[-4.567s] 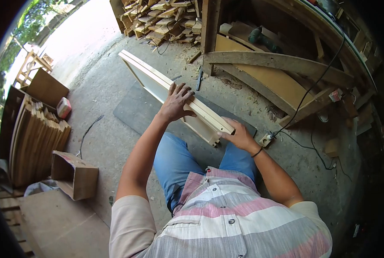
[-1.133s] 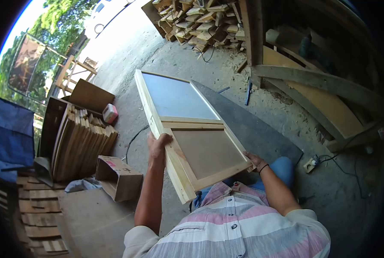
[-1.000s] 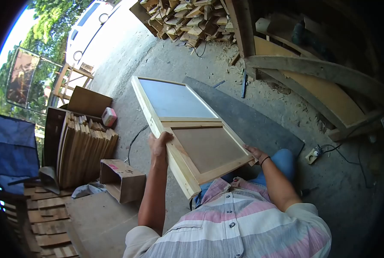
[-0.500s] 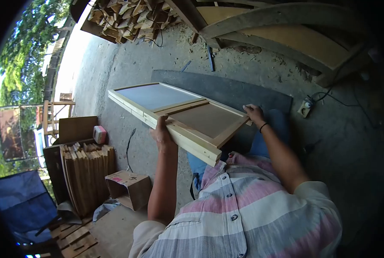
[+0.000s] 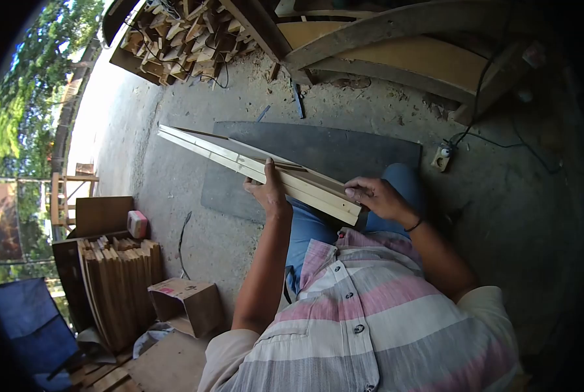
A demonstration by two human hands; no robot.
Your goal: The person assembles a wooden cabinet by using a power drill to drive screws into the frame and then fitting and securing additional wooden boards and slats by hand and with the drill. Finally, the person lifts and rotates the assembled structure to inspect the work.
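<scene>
A pale wooden frame (image 5: 298,189) with inset panels is tilted in front of me, its long edge turned towards me. My left hand (image 5: 269,193) is closed around that long edge, thumb over the top. At the near right end, my right hand (image 5: 378,197) grips the frame's corner with bent fingers; part of its grasp is hidden behind the wood. The frame is held above my knees and a dark mat (image 5: 318,140) on the floor.
Wood offcuts (image 5: 181,46) are heaped at the upper left. Upright boards (image 5: 122,287) and a cardboard box (image 5: 186,304) stand at the lower left. A large wooden structure (image 5: 396,52) lies across the top right. A power socket (image 5: 441,158) with a cable sits on the concrete floor.
The frame has tipped so its panel faces show far less and its edge shows more. My right hand has come inward, nearer my left hand, and the view has shifted slightly.
</scene>
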